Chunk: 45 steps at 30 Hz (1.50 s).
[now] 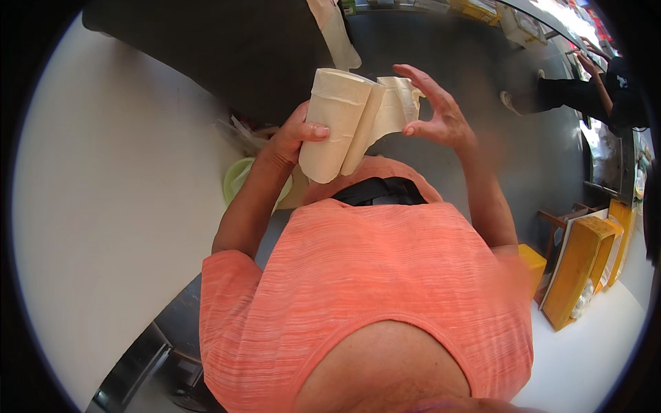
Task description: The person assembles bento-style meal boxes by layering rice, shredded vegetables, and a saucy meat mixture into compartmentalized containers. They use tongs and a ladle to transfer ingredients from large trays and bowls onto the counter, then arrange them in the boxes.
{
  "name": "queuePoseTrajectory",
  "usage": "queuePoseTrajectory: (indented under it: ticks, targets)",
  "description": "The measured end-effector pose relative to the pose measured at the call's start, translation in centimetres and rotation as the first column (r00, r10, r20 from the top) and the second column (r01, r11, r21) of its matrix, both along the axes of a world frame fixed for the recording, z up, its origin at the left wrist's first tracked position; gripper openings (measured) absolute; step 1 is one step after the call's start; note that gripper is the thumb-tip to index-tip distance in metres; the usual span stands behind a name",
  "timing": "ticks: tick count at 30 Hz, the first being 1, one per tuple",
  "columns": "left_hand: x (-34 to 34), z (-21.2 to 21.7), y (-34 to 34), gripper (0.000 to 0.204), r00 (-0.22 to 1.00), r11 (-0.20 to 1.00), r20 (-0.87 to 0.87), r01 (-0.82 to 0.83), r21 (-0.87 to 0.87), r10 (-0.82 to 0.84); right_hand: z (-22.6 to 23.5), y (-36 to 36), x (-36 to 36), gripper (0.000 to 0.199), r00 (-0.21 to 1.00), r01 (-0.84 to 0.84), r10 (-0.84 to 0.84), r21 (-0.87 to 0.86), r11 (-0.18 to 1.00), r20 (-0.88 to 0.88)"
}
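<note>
Fingers of the left hand hug the paper roll near the orange shirt; the right hand's spread wide by its loose end. Unrolling, maybe; next needs a soft pinch.

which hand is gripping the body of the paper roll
The left hand: its thumb lies across the front of the paper roll, while the right hand, thumb and fingers spread apart, is beside the loose end.

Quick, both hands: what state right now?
Left hand: closed around the cream paper towel roll.
Right hand: open, beside the roll's loose end; contact cannot be told.
</note>
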<state>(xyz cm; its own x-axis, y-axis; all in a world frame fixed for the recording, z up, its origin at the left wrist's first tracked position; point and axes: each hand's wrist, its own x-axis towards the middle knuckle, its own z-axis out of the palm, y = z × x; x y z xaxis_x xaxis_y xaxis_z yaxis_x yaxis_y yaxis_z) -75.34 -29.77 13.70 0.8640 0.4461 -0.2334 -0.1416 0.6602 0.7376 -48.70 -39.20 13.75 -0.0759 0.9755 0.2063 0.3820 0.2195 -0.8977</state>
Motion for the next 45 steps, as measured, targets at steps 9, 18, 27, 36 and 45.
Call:
queuePoseTrajectory:
  ticks: [9,18,27,36,45]
  targets:
    - [-7.0,2.0,1.6,0.069,0.745,0.624,-0.581,0.290,0.726,0.329,-3.6,6.4,-15.5,0.040,0.800,-0.586,0.544,-0.528,0.614,-0.254]
    - [-18.9,-7.2,13.5,0.044,0.163,0.341,-0.416,-0.850,0.401,0.895,0.7,14.4,-20.2,0.024,0.272,-0.702,0.961,-0.674,0.230,0.044]
    - [-18.6,-13.1,37.0,0.059,0.111,0.195,-0.169,-0.747,0.636,0.979,-8.6,18.4,-5.9,0.026,0.775,0.006,0.365,-0.583,0.812,0.516]
    - [-15.0,-16.0,58.8,0.057,-0.028,0.107,-0.129,-0.402,0.910,0.991,-9.7,11.8,-5.0,0.021,0.778,0.339,0.202,-0.668,0.663,0.595]
    - [-17.6,-20.2,60.8,0.039,0.097,0.163,-0.141,-0.286,0.944,0.985,-15.2,10.0,-2.8,0.017,0.837,0.133,0.154,-0.469,0.873,0.524]
